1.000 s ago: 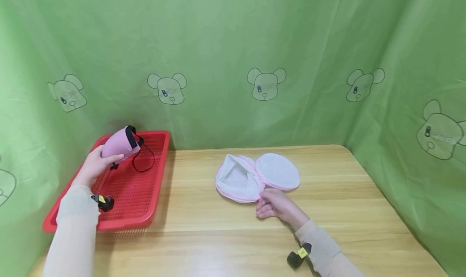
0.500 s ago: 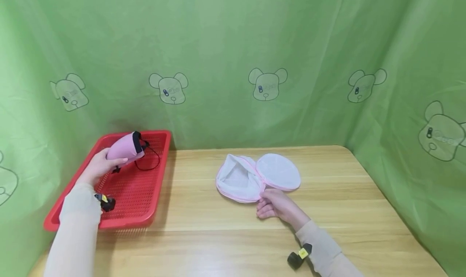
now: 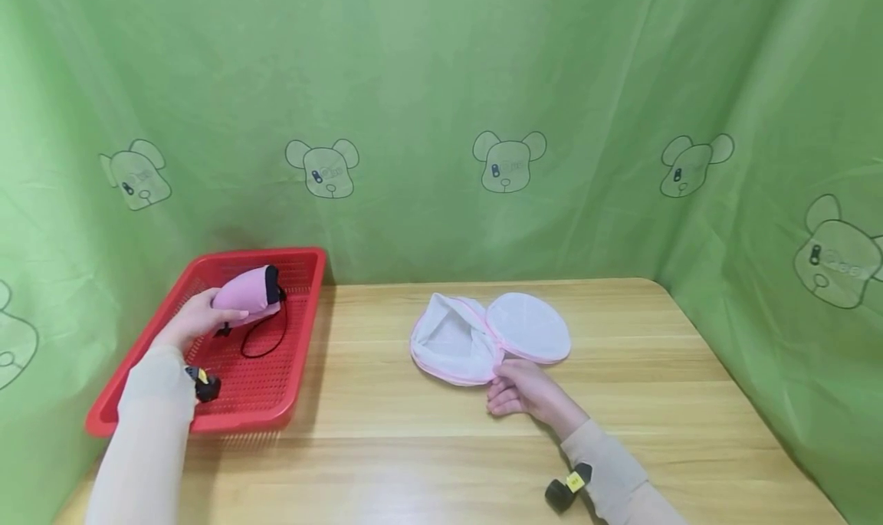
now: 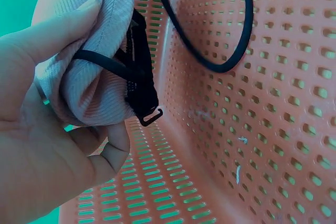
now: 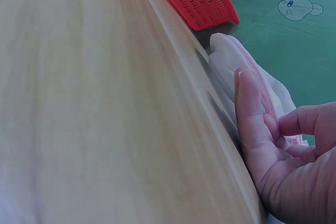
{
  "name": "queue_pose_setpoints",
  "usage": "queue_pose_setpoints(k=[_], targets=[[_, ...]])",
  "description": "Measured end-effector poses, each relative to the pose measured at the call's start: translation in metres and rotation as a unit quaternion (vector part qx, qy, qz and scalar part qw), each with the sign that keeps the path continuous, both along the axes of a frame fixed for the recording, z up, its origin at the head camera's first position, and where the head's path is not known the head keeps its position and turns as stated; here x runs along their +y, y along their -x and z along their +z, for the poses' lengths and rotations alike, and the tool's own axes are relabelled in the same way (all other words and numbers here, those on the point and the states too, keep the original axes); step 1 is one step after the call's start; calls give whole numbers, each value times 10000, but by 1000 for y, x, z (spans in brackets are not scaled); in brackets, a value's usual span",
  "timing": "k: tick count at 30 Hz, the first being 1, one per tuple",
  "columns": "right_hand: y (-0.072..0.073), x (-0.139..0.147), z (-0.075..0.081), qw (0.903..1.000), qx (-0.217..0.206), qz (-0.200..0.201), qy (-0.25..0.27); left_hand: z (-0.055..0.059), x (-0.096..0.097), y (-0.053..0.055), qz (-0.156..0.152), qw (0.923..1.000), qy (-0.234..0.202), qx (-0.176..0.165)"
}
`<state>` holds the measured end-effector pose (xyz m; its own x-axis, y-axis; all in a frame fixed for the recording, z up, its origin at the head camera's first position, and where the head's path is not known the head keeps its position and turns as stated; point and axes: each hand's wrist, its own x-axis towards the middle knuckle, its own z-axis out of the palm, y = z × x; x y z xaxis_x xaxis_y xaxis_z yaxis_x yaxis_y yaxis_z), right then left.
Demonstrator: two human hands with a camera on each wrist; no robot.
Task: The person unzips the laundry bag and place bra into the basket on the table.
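My left hand [image 3: 195, 318] grips a folded pink bra [image 3: 243, 293] with black edging, low inside the red basket [image 3: 303, 341]. In the left wrist view, a black strap [image 4: 239, 45] loops out from the bra and a small black hook [image 4: 151, 116] hangs at its end. Over on the table, my right hand [image 3: 531, 393] pinches the pink zipper edge of a white mesh laundry bag [image 3: 451, 341]. The bag is unzipped, its round lid [image 3: 527, 326] folded back to the right and its mouth facing up.
The wooden table [image 3: 428, 471] fills the front and right. A green curtain [image 3: 414, 73] printed with bear heads encloses the back and both sides. The basket stands at the table's left, against the curtain.
My left hand has moved down and slightly right with the bra, which now sits lower in the basket, its strap loop drooping. The right hand and laundry bag stay in place.
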<state>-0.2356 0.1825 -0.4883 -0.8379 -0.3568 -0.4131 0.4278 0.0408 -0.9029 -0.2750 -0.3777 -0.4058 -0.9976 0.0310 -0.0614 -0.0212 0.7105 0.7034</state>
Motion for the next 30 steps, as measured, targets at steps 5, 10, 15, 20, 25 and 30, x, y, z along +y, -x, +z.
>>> queue_pose_setpoints(k=[5,10,15,20,25,30], targets=[[0,0,0,10000,1,20,5,-2,1,-1,-73,9995,251,-157],[0,0,-1,10000,-2,20,-32,-5,0,-1,-163,9982,571,-94],[1,1,-1,10000,8,31,-64,-6,0,-1,-219,9978,608,-115],[1,1,-2,10000,8,64,-60,-6,1,-2,-210,9981,524,-229],[1,1,-2,10000,-10,83,-5,-5,1,-2,-216,9982,433,-344],[1,1,-2,10000,15,85,-11,-4,1,-3,-262,9977,339,-526]])
